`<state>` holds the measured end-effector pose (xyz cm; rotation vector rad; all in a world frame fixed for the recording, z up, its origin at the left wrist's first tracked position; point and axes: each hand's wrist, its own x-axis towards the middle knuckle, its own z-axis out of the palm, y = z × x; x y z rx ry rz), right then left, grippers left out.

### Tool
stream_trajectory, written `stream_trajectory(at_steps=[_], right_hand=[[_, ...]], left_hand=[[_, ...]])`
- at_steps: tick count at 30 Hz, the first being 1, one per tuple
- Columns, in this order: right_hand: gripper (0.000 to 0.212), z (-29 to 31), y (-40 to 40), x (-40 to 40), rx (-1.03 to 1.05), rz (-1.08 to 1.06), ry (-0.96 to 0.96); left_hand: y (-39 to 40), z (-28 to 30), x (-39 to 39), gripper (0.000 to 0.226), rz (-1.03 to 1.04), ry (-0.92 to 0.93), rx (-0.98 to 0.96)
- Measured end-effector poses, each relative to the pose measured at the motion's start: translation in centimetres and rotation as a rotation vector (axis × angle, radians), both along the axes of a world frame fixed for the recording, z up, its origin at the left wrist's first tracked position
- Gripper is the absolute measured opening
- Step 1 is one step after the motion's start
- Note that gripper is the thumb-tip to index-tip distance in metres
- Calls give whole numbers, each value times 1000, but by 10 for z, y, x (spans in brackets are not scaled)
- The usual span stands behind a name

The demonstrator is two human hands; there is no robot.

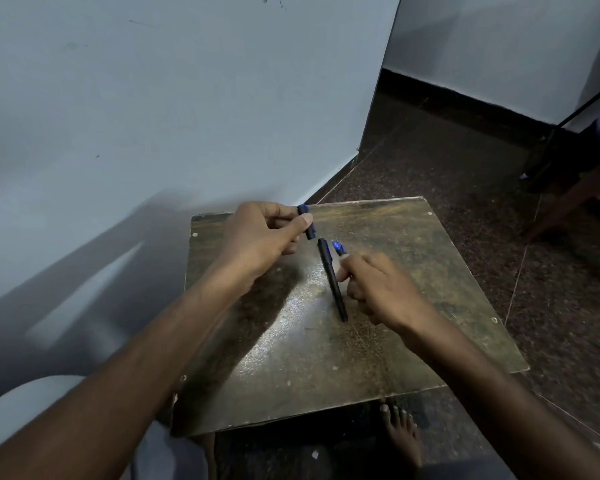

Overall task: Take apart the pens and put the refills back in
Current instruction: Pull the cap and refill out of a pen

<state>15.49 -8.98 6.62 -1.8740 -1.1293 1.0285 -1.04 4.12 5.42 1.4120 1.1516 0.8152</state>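
Now your left hand (260, 233) pinches short pen piece (307, 221) aloft, keeping it clear. Right hand (378, 285) curls around blue-tipped part (338, 247), low beside black pen (331, 278) lying on table (430, 306), ready for pickup.

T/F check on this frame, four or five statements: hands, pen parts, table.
1. The left hand holds a short pen piece. True.
2. A long black pen lies on the table. True.
3. The right hand is lifted well clear of the table. False: it is down at the table beside the black pen.
4. The left hand is empty. False: it pinches the short piece.
5. The tabletop is white. False: it is dark, worn and brownish.
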Motion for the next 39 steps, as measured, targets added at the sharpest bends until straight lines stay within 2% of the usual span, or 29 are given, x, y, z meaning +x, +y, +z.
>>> stream_trajectory(at_steps=[2,5,9,14,16,18,22,26,28,32,36,37,39], right_hand=[[31,3,-2,7,25,-53,69],[30,6,-1,11,45,-94,112],[24,1,0,10,14,-21,40],[27,-6,1,5,5,-67,180],[32,-6,2,2,-14,-103,307],[32,-4,3,0,-4,-114,437],[25,2,2,-8,56,-76,669],[23,1,-1,-7,74,45,643],[21,4,-2,-3,79,81,644],[14,6,-4,0,140,119,513],[7,0,-3,-3,234,40,135],[4,1,-3,-4,245,22,100],[14,2,-5,-5,254,-5,81]], left_hand=[[5,-1,-5,11,-26,220,58],[3,-8,-1,13,-30,375,98],[4,-15,4,15,-45,456,166],[4,-14,4,15,-59,494,223],[2,-8,3,14,-38,467,283],[-2,-4,2,20,-96,326,244],[-25,1,10,30,-335,-133,-135],[-34,-1,14,27,-348,-379,-266],[-33,1,13,24,-360,-419,-255],[-32,10,12,20,-266,-303,-24],[-35,13,9,7,-182,-163,76],[-37,14,10,10,-151,-123,101],[-37,15,10,35,-53,-20,163]])
